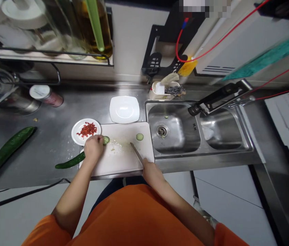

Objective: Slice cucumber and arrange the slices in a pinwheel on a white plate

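Note:
My left hand (93,148) is closed over a cucumber (70,162) at the left side of the white cutting board (120,159). The cucumber's thin end sticks out to the left, past the board. By my fingertips shows a pale cut cucumber face (106,140); my hand hides whether it is joined to the rest. My right hand (152,173) grips a knife (136,153) by its handle, its blade slanting up and left over the board. A single round cucumber slice (139,137) lies near the board's right edge. Wet bits are scattered mid-board.
A white plate of small red pieces (87,130) stands at the board's upper left, a square white dish (124,109) behind it. Another cucumber (6,150) lies far left. The double sink (177,148) adjoins on the right. Bottles fill a rack (57,53) above.

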`<state>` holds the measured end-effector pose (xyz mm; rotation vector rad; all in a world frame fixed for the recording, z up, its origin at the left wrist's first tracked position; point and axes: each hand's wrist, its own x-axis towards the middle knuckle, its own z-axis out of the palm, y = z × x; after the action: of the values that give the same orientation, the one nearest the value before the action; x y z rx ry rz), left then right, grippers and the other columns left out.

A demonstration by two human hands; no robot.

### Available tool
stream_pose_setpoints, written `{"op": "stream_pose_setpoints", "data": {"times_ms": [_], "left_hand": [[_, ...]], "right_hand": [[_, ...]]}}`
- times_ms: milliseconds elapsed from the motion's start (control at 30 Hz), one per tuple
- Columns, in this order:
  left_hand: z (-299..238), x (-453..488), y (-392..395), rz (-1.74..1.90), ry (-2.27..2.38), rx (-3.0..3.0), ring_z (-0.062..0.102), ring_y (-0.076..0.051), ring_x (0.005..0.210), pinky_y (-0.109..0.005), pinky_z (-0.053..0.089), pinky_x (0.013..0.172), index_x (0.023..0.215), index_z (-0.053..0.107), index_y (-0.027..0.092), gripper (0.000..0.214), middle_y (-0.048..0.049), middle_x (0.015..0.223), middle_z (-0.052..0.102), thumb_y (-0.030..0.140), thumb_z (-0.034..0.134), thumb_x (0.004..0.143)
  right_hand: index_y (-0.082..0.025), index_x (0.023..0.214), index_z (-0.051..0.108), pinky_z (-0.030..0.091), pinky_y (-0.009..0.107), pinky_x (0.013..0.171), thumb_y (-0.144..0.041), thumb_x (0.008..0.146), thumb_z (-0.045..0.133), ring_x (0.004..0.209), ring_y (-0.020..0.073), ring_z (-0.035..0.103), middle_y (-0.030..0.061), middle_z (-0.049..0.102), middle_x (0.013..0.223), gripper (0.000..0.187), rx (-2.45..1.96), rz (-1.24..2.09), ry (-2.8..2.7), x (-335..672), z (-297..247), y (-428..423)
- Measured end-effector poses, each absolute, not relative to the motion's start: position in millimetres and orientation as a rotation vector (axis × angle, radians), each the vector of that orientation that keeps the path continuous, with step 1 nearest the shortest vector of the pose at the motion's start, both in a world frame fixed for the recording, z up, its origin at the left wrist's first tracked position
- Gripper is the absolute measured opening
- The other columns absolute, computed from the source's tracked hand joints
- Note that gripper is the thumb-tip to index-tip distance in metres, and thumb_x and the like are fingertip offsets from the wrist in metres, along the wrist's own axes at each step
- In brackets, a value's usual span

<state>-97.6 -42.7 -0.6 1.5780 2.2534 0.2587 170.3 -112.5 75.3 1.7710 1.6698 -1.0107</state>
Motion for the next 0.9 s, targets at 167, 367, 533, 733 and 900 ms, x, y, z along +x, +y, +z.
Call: {"op": "stream_pose_setpoints", "data": {"times_ms": [167,367,533,733,900], "left_hand": [[-4.1,-71.0,-34.4,0.433,2.136,1.701,0.058,-0.027,0.100,-0.039,0.043,0.092,0.106,0.066,0.016,0.030,-0.0127,0.101,0.066,0.030,0.050,0.084],[-9.1,4.5,-2.3,0.329,1.664,1.822,0.058,-0.022,0.098,-0.033,0.045,0.090,0.113,0.063,0.017,0.034,-0.0094,0.105,0.063,0.026,0.058,0.081],[-16.1,40.4,16.1,0.135,1.503,1.891,0.058,-0.023,0.097,-0.032,0.045,0.085,0.103,0.066,0.018,0.031,-0.0087,0.103,0.060,0.022,0.065,0.072],[-14.4,46.4,21.4,0.096,1.539,1.847,0.057,-0.021,0.089,-0.030,0.044,0.076,0.089,0.065,0.017,0.020,-0.0082,0.099,0.060,0.019,0.065,0.069],[-4.3,43.6,18.8,0.140,1.545,1.709,0.056,-0.016,0.076,-0.026,0.040,0.068,0.078,0.061,0.019,0.004,-0.0016,0.077,0.064,0.019,0.058,0.075]], "right_hand": [[-0.016,0.117,0.052,0.046,0.029,0.072,-0.002,0.085,0.035,0.095,0.0256,0.067,0.0140,0.069,0.095,0.039,1.768,-1.009,1.665,171.4,76.0,-114.9],[-0.014,0.117,0.052,0.048,0.030,0.072,0.001,0.084,0.032,0.097,0.0255,0.067,0.0145,0.069,0.094,0.041,1.778,-1.001,1.692,172.1,71.9,-120.5],[-0.014,0.116,0.051,0.049,0.029,0.072,0.002,0.083,0.033,0.097,0.0252,0.067,0.0143,0.069,0.091,0.041,1.784,-0.981,1.721,172.3,69.1,-123.1],[-0.014,0.114,0.051,0.048,0.028,0.071,0.002,0.083,0.033,0.097,0.0243,0.068,0.0141,0.070,0.094,0.040,1.791,-1.015,1.707,172.6,68.1,-123.2],[-0.013,0.116,0.051,0.048,0.028,0.072,0.003,0.083,0.032,0.098,0.0244,0.067,0.0150,0.069,0.095,0.041,1.769,-1.026,1.701,174.0,67.8,-120.6]]}}
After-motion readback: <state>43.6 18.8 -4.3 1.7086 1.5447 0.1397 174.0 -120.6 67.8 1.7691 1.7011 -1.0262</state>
